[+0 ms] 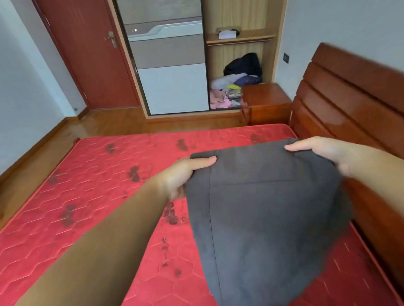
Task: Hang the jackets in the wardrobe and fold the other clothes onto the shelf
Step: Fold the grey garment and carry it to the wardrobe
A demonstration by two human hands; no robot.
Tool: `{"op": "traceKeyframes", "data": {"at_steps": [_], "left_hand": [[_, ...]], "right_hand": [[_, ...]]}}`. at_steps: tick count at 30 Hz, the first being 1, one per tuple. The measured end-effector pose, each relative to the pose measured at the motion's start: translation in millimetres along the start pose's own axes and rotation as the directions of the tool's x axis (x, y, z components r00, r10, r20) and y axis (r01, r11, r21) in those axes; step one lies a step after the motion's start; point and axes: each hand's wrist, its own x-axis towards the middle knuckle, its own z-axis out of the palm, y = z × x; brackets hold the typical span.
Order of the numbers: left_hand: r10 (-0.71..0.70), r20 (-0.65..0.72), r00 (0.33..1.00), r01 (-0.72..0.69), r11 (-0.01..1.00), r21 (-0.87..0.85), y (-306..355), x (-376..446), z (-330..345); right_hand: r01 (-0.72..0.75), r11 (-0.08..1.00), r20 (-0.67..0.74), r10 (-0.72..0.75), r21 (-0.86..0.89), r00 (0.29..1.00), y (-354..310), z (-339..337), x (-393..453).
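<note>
Big red mattress [105, 186] fills the foreground, bare, quilted in hexagons with dark flower marks scattered across it. Along its right edge runs a glossy wooden headboard [364, 102], ribbed in long bands. Just beyond the far corner sits a matching nightstand [265, 102]. Wood floor [119, 121] past the bed, pale walls either side. Far left, a dark red door [92, 52] stands closed, brass handle [111, 39] catching the light.

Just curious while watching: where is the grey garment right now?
The grey garment hangs low and centre-right in the head view, pinched at its top edge by the left hand and right hand, above the red mattress.
</note>
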Motion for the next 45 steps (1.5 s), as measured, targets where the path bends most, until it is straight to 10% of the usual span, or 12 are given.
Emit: {"op": "traceKeyframes", "data": {"at_steps": [5,9,15,18,22,26,30,39,45], "left_hand": [[-0.053,-0.024,0.998,0.05,0.992,-0.114,-25,61,-32],[-0.043,0.22,0.975,0.069,0.991,-0.112,-25,91,-63],[-0.158,0.328,0.932,0.145,0.987,0.063,-24,113,-91],[-0.126,0.214,0.969,0.108,0.99,0.094,-26,122,-91],[-0.041,0.166,0.985,0.074,0.978,-0.195,-8,120,-88],[-0.001,0.204,0.979,-0.001,1.0,0.01,13,112,-78],[0.097,0.033,0.995,-0.094,0.991,-0.095,37,104,-71],[-0.059,-0.328,0.943,0.094,0.991,0.094,59,106,-54],[0.061,-0.237,0.97,-0.063,0.998,-0.001,74,101,-41]], "right_hand": [[-0.001,0.982,0.064,-0.012,0.191,0.998,32,28,61],[-0.074,0.995,0.206,0.06,0.06,0.977,37,47,91],[0.115,0.873,0.125,-0.196,0.474,0.973,13,43,111],[-0.035,0.99,0.218,0.004,0.137,0.976,17,37,109],[0.104,0.887,0.048,-0.141,0.45,0.989,-1,26,106],[0.065,0.976,0.079,-0.083,0.21,0.993,-14,18,105],[0.179,0.923,-0.011,-0.186,0.341,0.982,-38,9,103],[0.176,0.972,-0.268,-0.13,0.156,0.955,-46,4,112],[0.35,0.929,-0.436,-0.266,0.123,0.86,-53,0,112]]}}
